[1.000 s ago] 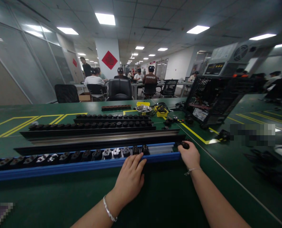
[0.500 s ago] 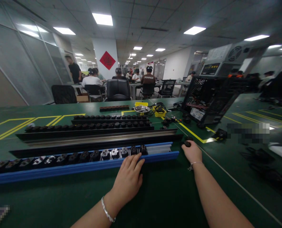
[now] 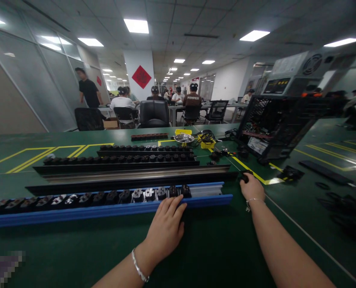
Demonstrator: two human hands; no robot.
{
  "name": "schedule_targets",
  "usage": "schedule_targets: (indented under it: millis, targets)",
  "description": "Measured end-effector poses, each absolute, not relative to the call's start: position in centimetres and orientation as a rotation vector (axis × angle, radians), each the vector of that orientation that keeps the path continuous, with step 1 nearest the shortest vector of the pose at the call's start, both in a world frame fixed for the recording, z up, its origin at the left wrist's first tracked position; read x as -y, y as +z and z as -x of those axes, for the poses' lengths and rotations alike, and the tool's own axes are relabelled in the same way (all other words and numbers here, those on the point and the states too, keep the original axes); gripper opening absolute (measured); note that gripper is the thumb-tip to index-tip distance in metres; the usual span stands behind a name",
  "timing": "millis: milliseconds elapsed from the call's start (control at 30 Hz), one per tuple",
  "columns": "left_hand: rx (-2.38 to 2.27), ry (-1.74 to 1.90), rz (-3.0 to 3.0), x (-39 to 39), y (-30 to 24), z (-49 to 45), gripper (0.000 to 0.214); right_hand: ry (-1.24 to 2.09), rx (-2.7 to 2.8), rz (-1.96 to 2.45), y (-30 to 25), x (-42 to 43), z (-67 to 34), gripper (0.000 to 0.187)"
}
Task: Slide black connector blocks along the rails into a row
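A long blue rail [image 3: 106,213] lies across the green table, with a row of black socket modules [image 3: 112,196] seated in its channel. The channel's right end shows bare grey metal. My left hand [image 3: 166,224] lies over the rail's near edge with fingers stretched out, the tips by the last modules of the row. To the right of the rail, my right hand [image 3: 252,188] has its fingers closed on a small black socket module [image 3: 246,173], partly hidden by the hand. The hand is just beyond the end of a black rail [image 3: 136,185].
Behind stand more black rails [image 3: 121,163] with socket rows, a metal bowl [image 3: 184,138] and a yellow bin [image 3: 207,144]. An open computer case [image 3: 274,128] stands at right rear, near cables and black parts [image 3: 292,173]. People sit at desks beyond.
The view has turned slightly left, so everything sits further right in the picture. My left hand stays on the rail; my right hand still grips the black piece. A standing person at left has shifted.
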State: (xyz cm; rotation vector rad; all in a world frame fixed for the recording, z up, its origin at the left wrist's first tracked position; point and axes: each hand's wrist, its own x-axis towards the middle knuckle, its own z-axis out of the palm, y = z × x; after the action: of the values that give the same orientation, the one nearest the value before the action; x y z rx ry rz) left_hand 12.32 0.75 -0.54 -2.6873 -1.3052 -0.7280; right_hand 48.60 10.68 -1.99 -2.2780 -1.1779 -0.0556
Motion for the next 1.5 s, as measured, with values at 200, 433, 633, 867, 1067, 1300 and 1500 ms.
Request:
schedule_targets:
  millis: [200,433,633,867,1067,1300,1500]
  targets:
    - [1.312,-0.871,2.618,-0.8,-0.7,-12.4,0.042,-0.139,1.108,2.054,-2.3,-9.9,-48.7,0.046]
    - [1.396,-1.005,2.310,-1.4,0.0,-11.9,0.040,-0.371,1.038,1.805,1.3,-7.1,-44.8,0.040]
    - [1.457,-0.884,2.278,-2.4,-0.6,-11.2,0.045,-0.192,1.635,1.498,1.7,-4.9,-34.5,0.034]
    - [1.484,-0.881,2.300,-2.3,-0.4,-11.3,0.049,-0.085,1.761,1.593,0.9,-4.2,-27.7,0.037]
    - [1.494,-0.870,2.313,-2.2,-0.2,-11.6,0.049,-0.102,1.752,1.600,0.9,-4.3,-27.6,0.031]
    - [1.497,-0.845,2.327,-2.1,-0.1,-11.6,0.050,-0.106,1.707,1.606,0.6,-4.4,-27.5,0.029]
    - [1.495,-0.835,2.323,-2.1,-0.1,-11.6,0.051,-0.126,1.679,1.608,0.5,-4.4,-27.7,0.028]
